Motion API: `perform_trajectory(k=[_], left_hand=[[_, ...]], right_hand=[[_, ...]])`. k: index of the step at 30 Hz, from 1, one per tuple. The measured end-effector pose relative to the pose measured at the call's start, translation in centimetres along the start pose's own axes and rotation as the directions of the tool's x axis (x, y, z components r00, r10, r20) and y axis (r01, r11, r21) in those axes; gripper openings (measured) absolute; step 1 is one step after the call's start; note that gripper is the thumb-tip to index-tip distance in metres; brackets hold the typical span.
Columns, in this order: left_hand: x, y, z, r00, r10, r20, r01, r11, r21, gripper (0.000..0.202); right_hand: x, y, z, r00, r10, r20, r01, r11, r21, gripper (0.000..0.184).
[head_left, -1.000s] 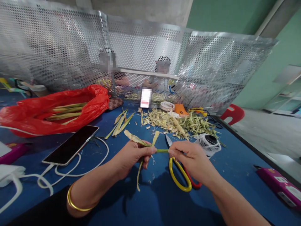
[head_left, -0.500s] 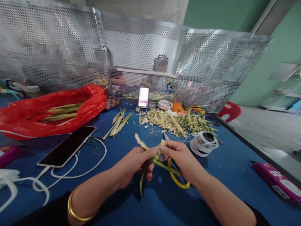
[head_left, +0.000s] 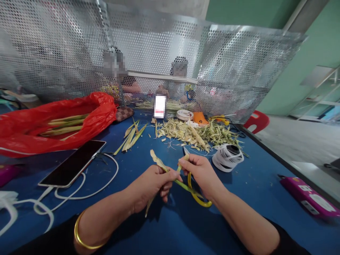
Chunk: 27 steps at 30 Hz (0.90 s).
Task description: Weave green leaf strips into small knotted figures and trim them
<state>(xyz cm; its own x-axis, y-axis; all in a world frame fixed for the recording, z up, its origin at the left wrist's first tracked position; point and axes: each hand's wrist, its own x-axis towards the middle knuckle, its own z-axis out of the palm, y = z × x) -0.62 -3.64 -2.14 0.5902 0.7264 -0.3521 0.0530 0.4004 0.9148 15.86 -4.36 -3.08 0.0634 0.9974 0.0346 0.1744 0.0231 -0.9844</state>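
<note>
My left hand (head_left: pixel 156 180) is closed, pinching crossed strips of pale green plant leaf (head_left: pixel 156 158) between thumb and fingers. One strip end points up and left, another hangs below the palm, and a green one slants down to the right. My right hand (head_left: pixel 198 170) pinches the upper end of a strip just right of the left thumb. Beneath it on the table lie scissors with yellow handles (head_left: pixel 203 202), blades pointing away and partly hidden by the hand. Beyond the hands are several loose leaf strips (head_left: pixel 130 137) and a heap of leaf scraps (head_left: pixel 193 134).
A spool of white cord (head_left: pixel 227 158) stands right of the hands. On the left are a red plastic bag (head_left: pixel 103 109) holding leaves and a phone (head_left: pixel 73 164) on a white cable. A purple case (head_left: pixel 309 196) lies far right. People sit behind a perforated screen (head_left: pixel 148 46).
My hands have drawn slightly apart, and the right hand has shifted a little up the strip end. The hanging strip has swung left. The whole view has shifted slightly.
</note>
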Motion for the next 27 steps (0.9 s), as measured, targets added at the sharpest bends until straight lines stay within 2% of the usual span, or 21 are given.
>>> perform_trajectory(k=[2, 4, 5, 6, 7, 8, 9, 11, 12, 14, 17, 21, 23, 25, 27], left_hand=[[0.1, 0.0, 0.0, 0.999, 0.004, -0.033, -0.004, 1.000, 0.017, 0.029], [0.0, -0.1, 0.2, 1.000, 0.004, -0.030, -0.002, 0.998, 0.064, 0.032], [0.0, -0.1, 0.4, 1.000, -0.002, -0.012, 0.003, 0.996, 0.091, 0.033], [-0.1, -0.2, 0.6, 1.000, -0.010, 0.014, 0.009, 0.993, 0.119, 0.034], [-0.2, -0.3, 0.8, 0.999, -0.016, 0.040, 0.010, 0.989, 0.148, 0.035], [-0.3, -0.3, 1.1, 0.998, -0.020, 0.061, 0.009, 0.984, 0.176, 0.036], [-0.3, -0.4, 1.3, 0.997, -0.023, 0.079, 0.007, 0.980, 0.199, 0.037], [-0.5, -0.5, 1.6, 0.995, -0.026, 0.095, 0.005, 0.976, 0.217, 0.039], [-0.5, -0.4, 1.7, 0.995, -0.028, 0.097, 0.006, 0.976, 0.220, 0.039], [-0.5, -0.2, 1.7, 0.995, -0.034, 0.096, 0.011, 0.973, 0.229, 0.037], [-0.6, 0.2, 1.7, 0.995, -0.045, 0.089, 0.020, 0.964, 0.265, 0.033], [-0.7, 0.2, 1.8, 0.990, -0.069, 0.121, 0.041, 0.973, 0.225, 0.027], [-0.7, -0.1, 1.8, 0.988, -0.068, 0.139, 0.041, 0.982, 0.185, 0.027], [-0.5, -0.4, 1.7, 0.991, -0.066, 0.115, 0.050, 0.989, 0.139, 0.030], [-0.3, -0.5, 1.4, 0.997, -0.067, 0.046, 0.065, 0.997, 0.047, 0.035]], right_hand=[[0.3, 0.0, -0.7, 0.982, -0.138, -0.133, 0.109, 0.973, -0.203, 0.025], [0.2, -0.4, -1.1, 0.913, -0.350, -0.211, 0.243, 0.879, -0.411, 0.037], [0.0, -0.8, -1.2, 0.894, -0.415, -0.169, 0.297, 0.832, -0.469, 0.036], [-0.3, -1.1, -1.1, 0.902, -0.425, -0.078, 0.342, 0.812, -0.473, 0.028], [-0.5, -1.4, -0.8, 0.927, -0.374, 0.035, 0.354, 0.837, -0.418, 0.020], [-0.8, -1.6, -0.5, 0.958, -0.253, 0.132, 0.283, 0.902, -0.327, 0.018], [-1.1, -1.6, -0.2, 0.970, -0.115, 0.216, 0.164, 0.961, -0.225, 0.019], [-1.4, -1.5, 0.5, 0.949, 0.083, 0.305, -0.072, 0.996, -0.047, 0.022], [-1.4, -1.4, 0.7, 0.947, 0.117, 0.299, -0.130, 0.991, 0.024, 0.022], [-1.4, -1.1, 1.0, 0.971, 0.092, 0.219, -0.119, 0.986, 0.112, 0.022], [-1.5, -0.8, 1.2, 0.995, 0.034, 0.098, -0.045, 0.993, 0.108, 0.021], [-1.7, -1.0, 1.6, 0.998, -0.045, -0.042, 0.044, 0.999, -0.028, 0.023], [-1.6, -1.1, 1.7, 0.996, -0.066, -0.065, 0.061, 0.995, -0.076, 0.024], [-1.3, -1.1, 1.3, 0.992, -0.110, -0.058, 0.102, 0.986, -0.129, 0.023], [-1.0, -1.4, 0.3, 0.968, -0.238, -0.075, 0.215, 0.948, -0.236, 0.017]])
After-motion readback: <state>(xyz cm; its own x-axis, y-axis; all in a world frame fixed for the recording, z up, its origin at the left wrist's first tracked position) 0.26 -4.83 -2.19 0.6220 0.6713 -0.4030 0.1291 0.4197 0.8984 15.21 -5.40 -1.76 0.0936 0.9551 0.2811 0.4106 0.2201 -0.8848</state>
